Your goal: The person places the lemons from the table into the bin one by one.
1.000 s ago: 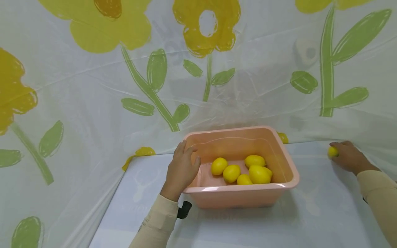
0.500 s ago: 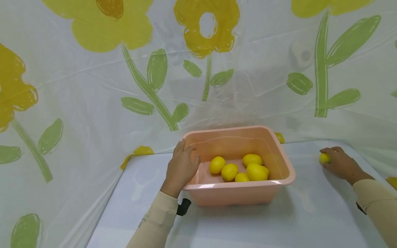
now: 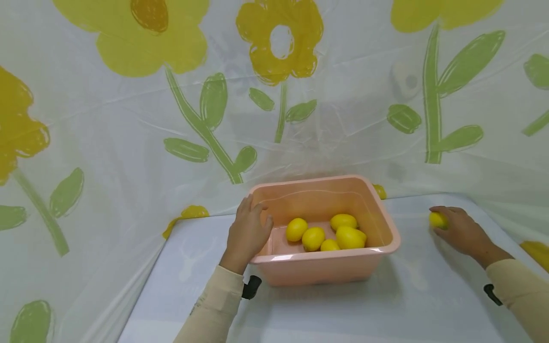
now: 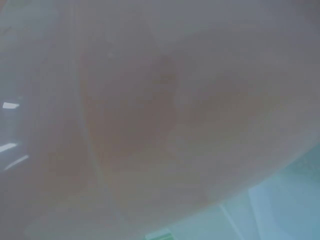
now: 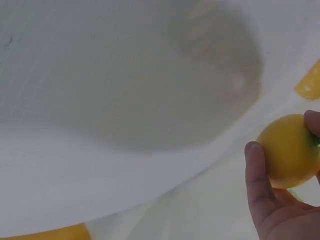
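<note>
Right of a pink plastic basin [image 3: 321,269], my right hand [image 3: 461,231] pinches a yellow lemon [image 3: 438,220] between thumb and fingers. The right wrist view shows that lemon [image 5: 286,151] with a green patch at one end, partly covered by fingertips. My left hand [image 3: 249,233] rests over the basin's left rim, fingers relaxed and thumb apart on the inner side. Inside the basin lie several lemons [image 3: 296,230], grouped toward the middle and right. A blurred, close pale surface fills most of the left wrist view; the left hand's fingers cannot be made out there.
The basin stands on a white-covered table [image 3: 188,271], near its back edge. Behind it hangs a white sheet [image 3: 351,114] printed with yellow flowers and green leaves. Black straps show at both wrists.
My right hand, holding the lemon, has come left toward the basin. The left hand keeps its place on the rim. The whole view has shifted slightly.
</note>
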Available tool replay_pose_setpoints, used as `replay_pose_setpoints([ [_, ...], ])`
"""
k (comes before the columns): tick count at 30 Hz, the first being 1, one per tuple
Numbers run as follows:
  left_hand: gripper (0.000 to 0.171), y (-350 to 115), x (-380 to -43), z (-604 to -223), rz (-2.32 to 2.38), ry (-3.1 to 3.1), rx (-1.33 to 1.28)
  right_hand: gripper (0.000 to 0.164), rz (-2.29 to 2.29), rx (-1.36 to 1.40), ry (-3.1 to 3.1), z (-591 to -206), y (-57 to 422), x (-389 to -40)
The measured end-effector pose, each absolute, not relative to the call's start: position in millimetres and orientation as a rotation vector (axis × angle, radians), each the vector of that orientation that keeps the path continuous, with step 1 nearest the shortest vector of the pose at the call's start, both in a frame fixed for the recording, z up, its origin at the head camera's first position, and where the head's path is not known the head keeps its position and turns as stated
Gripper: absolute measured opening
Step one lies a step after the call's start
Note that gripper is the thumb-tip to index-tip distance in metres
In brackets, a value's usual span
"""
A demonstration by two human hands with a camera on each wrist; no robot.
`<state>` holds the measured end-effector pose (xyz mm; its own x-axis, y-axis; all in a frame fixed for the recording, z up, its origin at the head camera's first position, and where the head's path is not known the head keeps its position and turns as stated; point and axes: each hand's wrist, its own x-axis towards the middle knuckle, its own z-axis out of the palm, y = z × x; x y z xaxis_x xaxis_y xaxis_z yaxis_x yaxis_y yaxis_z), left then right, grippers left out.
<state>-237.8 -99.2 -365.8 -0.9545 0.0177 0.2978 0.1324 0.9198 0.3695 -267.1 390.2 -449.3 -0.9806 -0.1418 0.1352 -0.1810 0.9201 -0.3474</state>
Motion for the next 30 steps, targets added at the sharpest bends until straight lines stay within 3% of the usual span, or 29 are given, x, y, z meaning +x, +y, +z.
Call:
replay_pose_setpoints([
  [10,0.035,-96.7,-241.3,-366.5,-0.558,-2.788,-0.142,0.06,0.628,0.187,-2.944,-430.5,348.4,-242.4],
  [18,0.037,-100.1,-237.6,-366.1,-0.57,-2.806,-0.103,0.059,0.612,0.353,-2.677,-406.8,312.9,-220.8],
  [30,0.039,-97.8,-238.9,-367.4,-0.567,-2.825,-0.108,0.072,0.712,0.468,-2.421,-368.8,270.7,-198.2],
])
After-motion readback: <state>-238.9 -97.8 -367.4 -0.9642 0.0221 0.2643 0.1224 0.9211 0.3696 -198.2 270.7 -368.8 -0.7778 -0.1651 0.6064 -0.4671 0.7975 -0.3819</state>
